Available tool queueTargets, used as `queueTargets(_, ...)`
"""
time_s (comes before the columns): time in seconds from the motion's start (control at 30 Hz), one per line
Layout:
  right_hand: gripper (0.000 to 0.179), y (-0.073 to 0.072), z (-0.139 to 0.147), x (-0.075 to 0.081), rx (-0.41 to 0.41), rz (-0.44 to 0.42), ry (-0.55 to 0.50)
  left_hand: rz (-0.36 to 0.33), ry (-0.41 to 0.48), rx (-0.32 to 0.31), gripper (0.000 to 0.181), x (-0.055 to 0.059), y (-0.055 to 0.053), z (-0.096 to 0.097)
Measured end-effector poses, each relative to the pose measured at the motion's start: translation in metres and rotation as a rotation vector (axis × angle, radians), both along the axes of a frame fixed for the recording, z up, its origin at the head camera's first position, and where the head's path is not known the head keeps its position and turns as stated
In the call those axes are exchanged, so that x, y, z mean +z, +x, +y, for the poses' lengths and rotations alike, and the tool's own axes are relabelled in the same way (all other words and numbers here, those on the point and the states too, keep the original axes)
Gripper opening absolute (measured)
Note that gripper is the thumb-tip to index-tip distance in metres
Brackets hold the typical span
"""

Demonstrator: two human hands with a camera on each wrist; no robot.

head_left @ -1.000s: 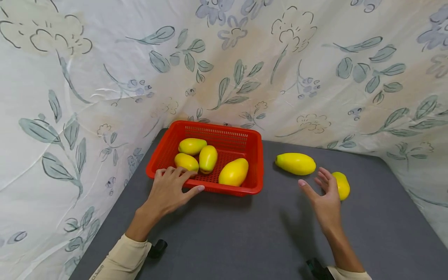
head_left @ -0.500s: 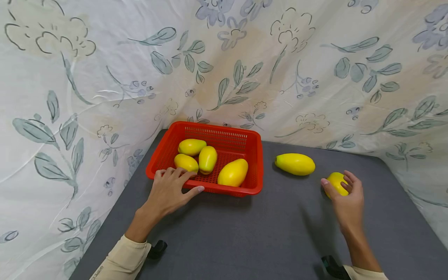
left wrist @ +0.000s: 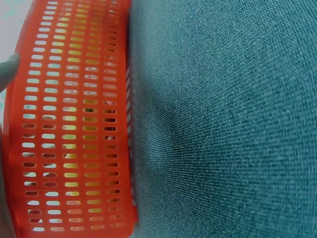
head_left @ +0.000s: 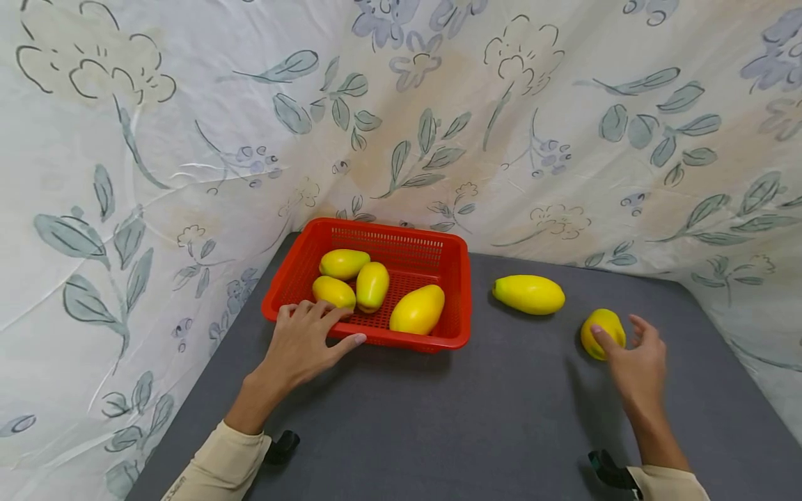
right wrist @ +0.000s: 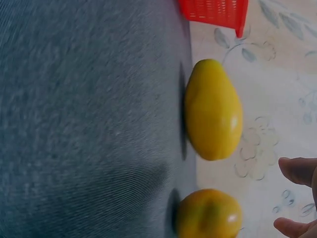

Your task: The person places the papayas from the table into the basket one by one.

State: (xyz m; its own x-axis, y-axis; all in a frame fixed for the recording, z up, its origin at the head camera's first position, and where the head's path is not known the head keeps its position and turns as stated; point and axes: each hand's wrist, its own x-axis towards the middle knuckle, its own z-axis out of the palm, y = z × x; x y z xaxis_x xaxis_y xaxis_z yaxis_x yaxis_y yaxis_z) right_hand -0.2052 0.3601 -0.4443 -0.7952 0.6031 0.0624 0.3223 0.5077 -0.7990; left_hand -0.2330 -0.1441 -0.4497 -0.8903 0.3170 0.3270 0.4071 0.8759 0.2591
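My left hand [head_left: 301,341] holds the front rim of a red plastic basket [head_left: 401,339], its fingers over the edge and its thumb along the near side. Several yellow mango-like fruits [head_left: 416,309] lie inside the basket. My right hand [head_left: 639,362] hovers at the right of a rounded yellow fruit [head_left: 595,337] on the table, thumb and fingers spread. The thumb overlaps that fruit in the head view, while the right wrist view shows its fingertips [right wrist: 294,171] apart from the fruit [right wrist: 208,215]. A longer yellow fruit [head_left: 529,294] with a greenish tip lies between basket and right hand.
A dark grey cloth [head_left: 438,431] covers the table. Floral fabric [head_left: 464,139] hangs behind it and along both sides, close to the basket's back. The basket's slotted wall [left wrist: 74,134] fills the left part of the left wrist view.
My right hand has moved right, passing over the rounded fruit to its right side, which leaves more of that fruit showing. The left hand and basket stay put.
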Motion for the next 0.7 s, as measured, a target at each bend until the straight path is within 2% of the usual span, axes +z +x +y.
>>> queueTargets(0.33, 0.08, -0.012, 0.013, -0.015, 0.023, -0.07, 0.019, -0.009, -0.007, 0.001, 0.065, -0.001, -0.001, 0.0)
queueTargets(0.53, 0.074, -0.017, 0.019, -0.021, 0.067, -0.08, 0.051, -0.007, -0.007, 0.001, 0.065, 0.001, 0.0, 0.0)
queueTargets(0.7, 0.069, -0.018, 0.021, -0.027, 0.07, -0.077, 0.075, -0.007, -0.007, -0.001, 0.064, 0.001, -0.001, 0.0)
